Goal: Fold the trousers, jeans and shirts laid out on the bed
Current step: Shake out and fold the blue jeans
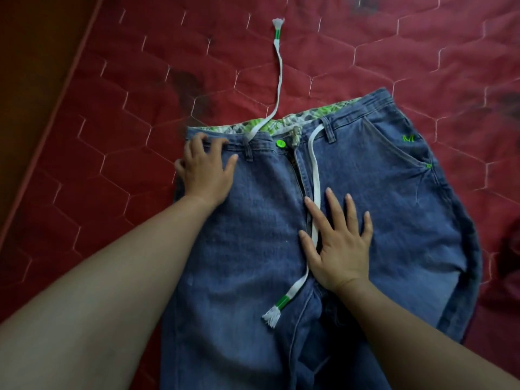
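Blue denim jeans spread flat, front up, on the red quilted bed. Left hand pressed palm down near the waistband, fingers a bit curled, gripping nothing. Right hand flat by the fly, fingers spread wide, resting partly on the white flat drawstring.

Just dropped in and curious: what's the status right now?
Left hand flat at jeans waistband. Right hand flat on fly, over drawstring. Jeans unfolded on bed. Drawstring end trails loose.

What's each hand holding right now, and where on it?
Nothing is gripped. The left hand lies flat on the jeans at the waistband; the right hand lies flat by the fly, over the drawstring.
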A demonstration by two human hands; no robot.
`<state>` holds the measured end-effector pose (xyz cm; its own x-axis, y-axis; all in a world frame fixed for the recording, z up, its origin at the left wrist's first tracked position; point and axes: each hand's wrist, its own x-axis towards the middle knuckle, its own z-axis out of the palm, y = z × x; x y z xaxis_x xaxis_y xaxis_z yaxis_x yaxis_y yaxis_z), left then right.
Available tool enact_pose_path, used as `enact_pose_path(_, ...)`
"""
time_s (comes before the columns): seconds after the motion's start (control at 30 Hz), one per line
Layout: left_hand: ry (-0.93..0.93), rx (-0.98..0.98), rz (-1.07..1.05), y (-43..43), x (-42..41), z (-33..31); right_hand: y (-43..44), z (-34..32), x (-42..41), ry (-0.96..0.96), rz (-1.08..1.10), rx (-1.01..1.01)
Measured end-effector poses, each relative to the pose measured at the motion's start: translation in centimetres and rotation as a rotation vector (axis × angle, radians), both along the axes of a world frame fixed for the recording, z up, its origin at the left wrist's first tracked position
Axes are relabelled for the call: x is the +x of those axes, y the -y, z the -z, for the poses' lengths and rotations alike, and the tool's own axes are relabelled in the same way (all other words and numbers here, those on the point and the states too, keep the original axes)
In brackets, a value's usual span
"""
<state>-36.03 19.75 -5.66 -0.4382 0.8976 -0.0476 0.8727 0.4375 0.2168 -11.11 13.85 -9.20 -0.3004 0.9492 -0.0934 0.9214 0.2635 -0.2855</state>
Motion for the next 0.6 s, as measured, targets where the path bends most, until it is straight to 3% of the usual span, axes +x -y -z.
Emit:
enact_pose_path(0.17,0.114,0.023,-0.191,-1.6,-0.7,0.0,0.0,-0.1,0.0,-0.01,-0.001,0.012)
enact_pose_path(0.33,0.376,0.198,-0.417,-1.3,-0.3,-0.7,0.0,-0.2,0.0,-0.009,-0.005,0.001)
enact_pose_path(0.53,0.613,0.474,-0.227,5.2,3.7,-3.3,0.0,-0.3,0.2,-0.039,-0.02,-0.022)
enact_pose_path(0.6,0.639,0.489,-0.184,7.5,4.7,-4.9,-0.1,-0.9,0.5,-0.146,-0.057,-0.081)
